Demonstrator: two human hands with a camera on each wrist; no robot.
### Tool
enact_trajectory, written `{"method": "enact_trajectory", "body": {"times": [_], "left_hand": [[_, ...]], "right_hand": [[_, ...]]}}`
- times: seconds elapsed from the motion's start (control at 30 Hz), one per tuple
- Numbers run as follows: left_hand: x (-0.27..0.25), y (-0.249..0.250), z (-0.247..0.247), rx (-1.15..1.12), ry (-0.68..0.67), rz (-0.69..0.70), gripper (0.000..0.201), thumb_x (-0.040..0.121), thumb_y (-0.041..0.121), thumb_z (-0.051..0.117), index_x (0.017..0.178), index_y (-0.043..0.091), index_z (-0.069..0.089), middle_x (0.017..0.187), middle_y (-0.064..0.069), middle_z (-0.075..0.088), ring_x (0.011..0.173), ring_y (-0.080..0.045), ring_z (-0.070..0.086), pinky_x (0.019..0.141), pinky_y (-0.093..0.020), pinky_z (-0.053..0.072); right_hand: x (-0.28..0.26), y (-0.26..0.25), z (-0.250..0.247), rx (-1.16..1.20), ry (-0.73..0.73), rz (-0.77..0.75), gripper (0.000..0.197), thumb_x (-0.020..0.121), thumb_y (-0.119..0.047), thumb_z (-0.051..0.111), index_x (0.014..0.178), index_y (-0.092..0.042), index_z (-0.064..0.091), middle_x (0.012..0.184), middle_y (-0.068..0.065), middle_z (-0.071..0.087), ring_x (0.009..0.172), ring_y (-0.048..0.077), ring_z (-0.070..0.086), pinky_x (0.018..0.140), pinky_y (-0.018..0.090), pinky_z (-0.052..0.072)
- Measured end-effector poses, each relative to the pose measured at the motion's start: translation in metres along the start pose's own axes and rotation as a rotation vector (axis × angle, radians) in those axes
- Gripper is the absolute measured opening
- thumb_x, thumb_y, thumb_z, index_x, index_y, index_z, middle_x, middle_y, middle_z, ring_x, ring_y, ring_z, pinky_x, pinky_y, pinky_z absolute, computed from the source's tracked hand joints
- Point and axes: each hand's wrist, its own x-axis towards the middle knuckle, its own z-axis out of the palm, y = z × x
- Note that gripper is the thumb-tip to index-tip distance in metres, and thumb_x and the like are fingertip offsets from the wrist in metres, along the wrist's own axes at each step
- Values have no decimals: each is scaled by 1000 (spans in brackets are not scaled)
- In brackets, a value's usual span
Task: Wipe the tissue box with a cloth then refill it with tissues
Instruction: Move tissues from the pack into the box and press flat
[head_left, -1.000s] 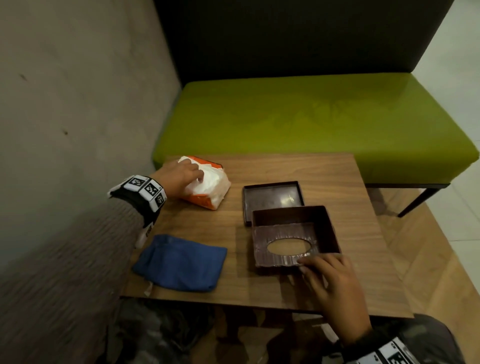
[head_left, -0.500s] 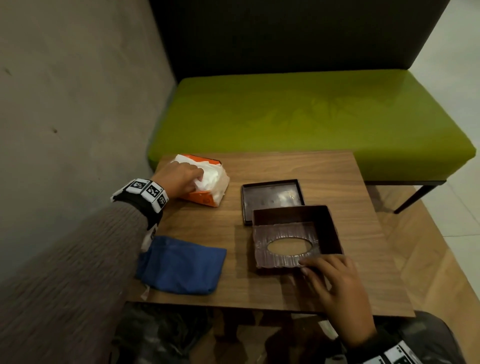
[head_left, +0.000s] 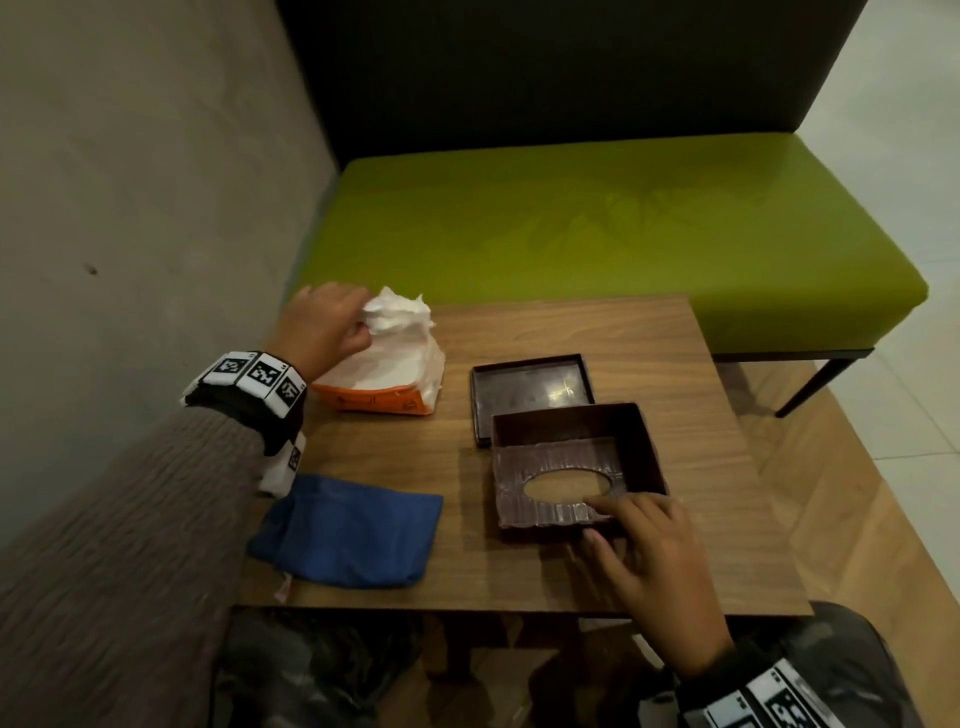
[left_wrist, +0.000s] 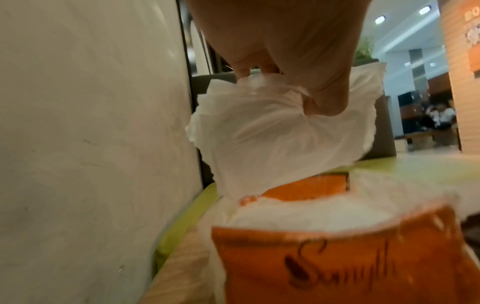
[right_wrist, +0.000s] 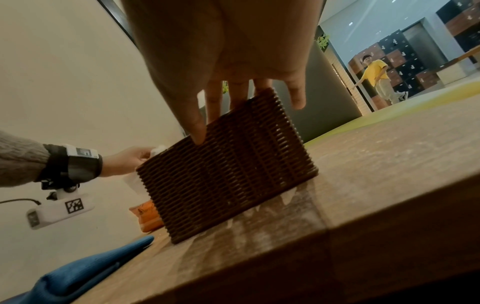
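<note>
The brown woven tissue box (head_left: 640, 441) lies open side up on the wooden table (head_left: 571, 332), its oval slot facing the tabletop. My right hand (head_left: 644, 545) holds its near wall, thumb outside and fingers over the rim, as the right wrist view shows on the box (right_wrist: 228, 170). My left hand (head_left: 358, 327) pinches a bunch of white tissues (head_left: 400, 312) and lifts it out of the orange tissue pack (head_left: 379, 402) at the table's far left. In the left wrist view the tissues (left_wrist: 246, 127) rise from the pack (left_wrist: 324, 257). A blue cloth (head_left: 348, 530) lies at the near left.
The box's flat brown base panel (head_left: 530, 387) lies just behind the box. A grey wall (head_left: 130, 182) runs close along the left. A green bench (head_left: 597, 223) stands beyond the table's far edge. A person in yellow (right_wrist: 376, 76) walks far off.
My left hand has risen from the pack, drawing a bunch of tissues up with it. My right hand stays at the box's near wall.
</note>
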Motion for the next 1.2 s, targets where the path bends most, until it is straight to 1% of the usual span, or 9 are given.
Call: {"method": "enact_trajectory", "body": {"times": [0.13, 0.23, 0.37, 0.5, 0.6, 0.8, 0.93, 1.07, 1.2], "left_hand": [[-4, 11, -41, -339, 217, -327, 32, 76, 22, 56, 100, 1, 57, 86, -20, 61, 75, -32, 56, 64, -37, 42], [-21, 34, -63, -820, 257, -565, 24, 77, 21, 60, 99, 12, 57, 83, -3, 60, 76, -17, 55, 66, -28, 44], [-74, 109, -76, -1520, 149, -733, 24, 92, 2, 45, 102, 17, 59, 89, 5, 71, 86, -13, 64, 72, -25, 54], [-123, 186, -66, -1844, -197, -1011, 25, 90, 12, 39, 104, 12, 60, 93, -8, 71, 84, -23, 67, 60, -28, 54], [-150, 222, -52, -1893, -340, -1092, 39, 88, 18, 38, 119, 5, 56, 105, -20, 67, 96, -34, 61, 79, -43, 50], [-168, 255, -47, -1838, -281, -996, 46, 80, 47, 61, 119, 22, 59, 111, -10, 69, 103, -28, 65, 92, -46, 50], [-171, 264, -43, -1631, -131, -975, 28, 89, 41, 57, 113, 28, 55, 101, 4, 66, 92, -15, 64, 76, -32, 54], [-167, 271, -44, -1556, -81, -920, 40, 94, 40, 48, 129, 21, 49, 110, 2, 64, 94, -13, 61, 79, -29, 52], [-162, 262, -50, -1557, -123, -854, 38, 94, 36, 49, 130, 21, 47, 98, 8, 61, 85, -6, 59, 65, -19, 50]], "right_hand": [[-1, -12, -8, 65, 40, -19, 41, 82, -51, 50, 120, -35, 54, 119, -11, 59, 126, 13, 39, 108, 63, 26], [0, -37, -23, 223, 84, -40, 41, 83, -52, 51, 120, -35, 54, 120, -13, 54, 122, 9, 42, 103, 50, 41], [-1, -70, -44, 528, 79, -3, 44, 84, -58, 50, 120, -34, 55, 116, -18, 58, 112, 0, 54, 92, 21, 48], [-8, -81, -41, 904, -150, 322, 68, 72, -72, 57, 124, -29, 57, 122, -9, 63, 113, 4, 59, 101, 35, 48], [-19, -81, -43, 1126, -353, 478, 65, 76, -67, 60, 125, -24, 58, 121, 3, 68, 111, 19, 65, 100, 44, 49], [-37, -74, -43, 989, -330, 439, 24, 95, -39, 51, 119, -34, 52, 118, -4, 64, 105, 10, 64, 86, 26, 55], [-40, -77, -40, 945, -277, 464, 45, 97, -43, 47, 134, -20, 37, 115, -9, 55, 102, 5, 58, 76, 17, 50], [-40, -86, -37, 876, -248, 436, 41, 99, -43, 41, 132, -21, 34, 106, -19, 51, 93, -4, 54, 67, 2, 45], [-36, -82, -34, 894, -247, 451, 50, 98, -46, 43, 138, -18, 34, 126, -4, 55, 113, 12, 57, 91, 26, 49]]}}
